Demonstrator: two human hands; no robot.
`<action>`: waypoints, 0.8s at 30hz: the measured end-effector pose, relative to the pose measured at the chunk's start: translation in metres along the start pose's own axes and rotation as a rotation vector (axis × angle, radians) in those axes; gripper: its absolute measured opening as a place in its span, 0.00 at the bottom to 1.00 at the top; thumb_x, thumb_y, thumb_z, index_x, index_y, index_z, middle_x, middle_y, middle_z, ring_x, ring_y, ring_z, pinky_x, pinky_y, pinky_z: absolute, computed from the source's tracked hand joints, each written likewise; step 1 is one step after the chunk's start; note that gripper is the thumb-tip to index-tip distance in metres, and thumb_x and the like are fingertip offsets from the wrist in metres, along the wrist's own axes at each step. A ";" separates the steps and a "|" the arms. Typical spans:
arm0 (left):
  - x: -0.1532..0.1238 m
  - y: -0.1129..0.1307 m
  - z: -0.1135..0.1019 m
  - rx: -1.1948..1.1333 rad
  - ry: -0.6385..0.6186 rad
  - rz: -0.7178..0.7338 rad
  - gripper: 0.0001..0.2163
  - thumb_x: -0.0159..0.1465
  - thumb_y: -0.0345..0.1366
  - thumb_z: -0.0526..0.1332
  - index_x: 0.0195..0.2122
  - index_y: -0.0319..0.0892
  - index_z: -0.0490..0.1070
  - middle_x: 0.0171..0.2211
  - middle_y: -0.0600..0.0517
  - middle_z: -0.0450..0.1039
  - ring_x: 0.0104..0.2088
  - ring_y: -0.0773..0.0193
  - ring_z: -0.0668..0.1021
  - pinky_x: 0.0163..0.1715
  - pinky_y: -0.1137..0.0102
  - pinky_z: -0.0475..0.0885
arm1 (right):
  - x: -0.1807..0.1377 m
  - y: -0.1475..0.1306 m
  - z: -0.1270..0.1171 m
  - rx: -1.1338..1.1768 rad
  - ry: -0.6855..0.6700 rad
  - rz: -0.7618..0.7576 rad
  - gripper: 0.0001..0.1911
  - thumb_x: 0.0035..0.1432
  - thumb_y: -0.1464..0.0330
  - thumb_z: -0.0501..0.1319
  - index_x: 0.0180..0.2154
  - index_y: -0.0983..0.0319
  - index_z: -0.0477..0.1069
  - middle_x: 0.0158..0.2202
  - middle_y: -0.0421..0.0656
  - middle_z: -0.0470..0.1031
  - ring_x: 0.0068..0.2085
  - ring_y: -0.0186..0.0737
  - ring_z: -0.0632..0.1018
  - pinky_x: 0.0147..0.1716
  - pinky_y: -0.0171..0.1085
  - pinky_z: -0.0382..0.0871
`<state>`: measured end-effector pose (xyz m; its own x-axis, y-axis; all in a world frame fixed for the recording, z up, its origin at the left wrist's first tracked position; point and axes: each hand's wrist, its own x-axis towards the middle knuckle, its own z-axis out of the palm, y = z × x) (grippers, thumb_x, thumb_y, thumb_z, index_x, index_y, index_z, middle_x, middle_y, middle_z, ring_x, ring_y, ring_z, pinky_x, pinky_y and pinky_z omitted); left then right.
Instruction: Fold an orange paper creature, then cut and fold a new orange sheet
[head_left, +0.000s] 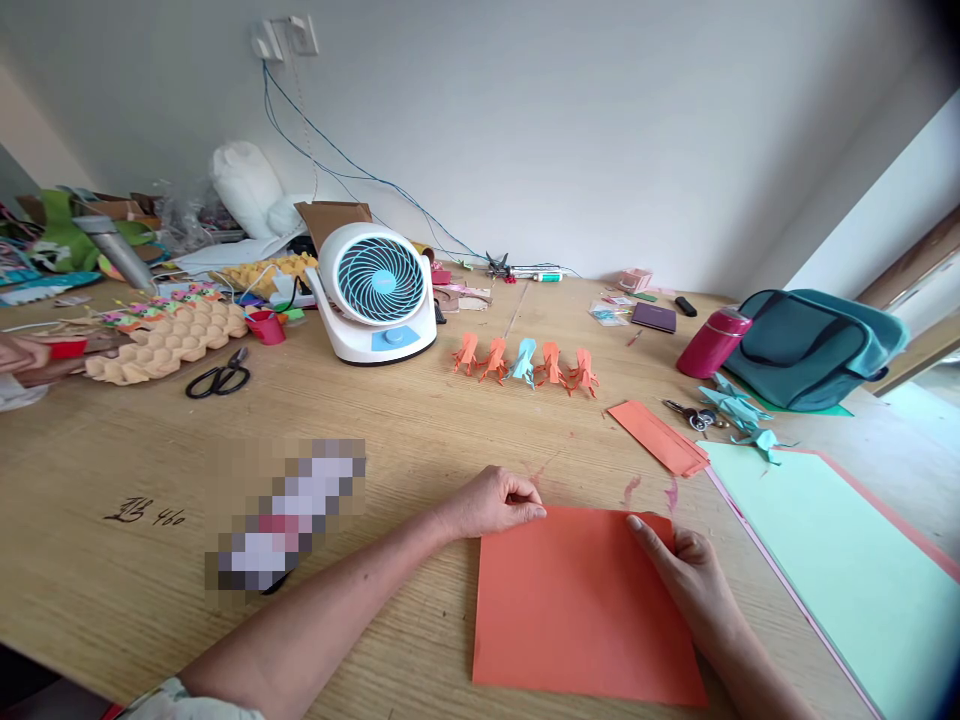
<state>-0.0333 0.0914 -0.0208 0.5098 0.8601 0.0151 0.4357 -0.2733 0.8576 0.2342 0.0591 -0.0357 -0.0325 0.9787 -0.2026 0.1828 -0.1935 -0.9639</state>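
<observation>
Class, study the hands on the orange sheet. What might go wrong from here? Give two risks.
The left hand and right hand touch only the far edge of the sheet, so its near edge may skew on the table. The fan faces the sheet; if running, it might lift it.

The wooden table (390,420) bears black handwriting (146,514) ending in what reads as 460.
</observation>
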 end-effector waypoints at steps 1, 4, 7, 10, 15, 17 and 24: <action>0.000 0.000 0.000 0.000 -0.001 0.000 0.09 0.60 0.36 0.61 0.26 0.37 0.74 0.24 0.56 0.70 0.27 0.71 0.68 0.27 0.76 0.60 | 0.000 0.000 0.000 -0.011 0.010 -0.016 0.24 0.46 0.48 0.68 0.21 0.63 0.72 0.16 0.40 0.70 0.18 0.37 0.71 0.15 0.33 0.61; 0.000 0.000 0.000 -0.003 -0.001 0.004 0.09 0.61 0.36 0.60 0.27 0.37 0.75 0.25 0.55 0.70 0.27 0.70 0.69 0.28 0.76 0.61 | 0.000 0.001 0.002 -0.049 0.019 -0.062 0.24 0.47 0.48 0.67 0.21 0.63 0.73 0.16 0.41 0.72 0.19 0.37 0.71 0.14 0.32 0.62; 0.000 -0.001 0.001 0.007 0.001 0.004 0.09 0.61 0.36 0.60 0.27 0.38 0.75 0.25 0.55 0.71 0.28 0.70 0.70 0.28 0.76 0.61 | 0.000 0.001 0.004 -0.066 0.005 -0.081 0.24 0.47 0.47 0.66 0.21 0.63 0.75 0.17 0.41 0.73 0.20 0.38 0.73 0.15 0.32 0.64; 0.001 -0.002 0.001 0.017 -0.001 0.008 0.09 0.61 0.36 0.60 0.27 0.38 0.75 0.24 0.55 0.70 0.27 0.70 0.69 0.28 0.76 0.60 | 0.000 0.001 0.005 -0.057 0.008 -0.078 0.24 0.47 0.47 0.66 0.22 0.63 0.75 0.18 0.42 0.74 0.21 0.39 0.73 0.16 0.33 0.65; 0.001 -0.005 0.000 0.020 -0.003 0.007 0.10 0.61 0.37 0.60 0.27 0.38 0.75 0.23 0.56 0.69 0.26 0.70 0.67 0.27 0.76 0.60 | 0.001 0.002 0.003 -0.030 0.042 -0.029 0.26 0.45 0.46 0.67 0.19 0.63 0.72 0.17 0.41 0.73 0.18 0.36 0.71 0.14 0.32 0.63; 0.001 -0.005 0.000 0.024 -0.002 0.013 0.10 0.61 0.37 0.60 0.27 0.38 0.75 0.23 0.56 0.69 0.26 0.70 0.67 0.27 0.76 0.60 | 0.001 0.003 0.002 -0.020 0.034 -0.006 0.25 0.44 0.46 0.68 0.19 0.63 0.71 0.17 0.41 0.73 0.18 0.36 0.71 0.14 0.32 0.63; 0.001 -0.005 0.000 0.017 -0.006 0.011 0.10 0.61 0.38 0.60 0.26 0.38 0.74 0.23 0.56 0.68 0.26 0.71 0.67 0.27 0.76 0.59 | 0.000 0.001 0.001 0.020 0.000 0.033 0.22 0.44 0.51 0.70 0.21 0.63 0.71 0.18 0.41 0.73 0.19 0.37 0.72 0.16 0.32 0.65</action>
<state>-0.0343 0.0937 -0.0248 0.5194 0.8543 0.0212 0.4426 -0.2902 0.8485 0.2332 0.0587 -0.0365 -0.0270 0.9718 -0.2345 0.1643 -0.2270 -0.9599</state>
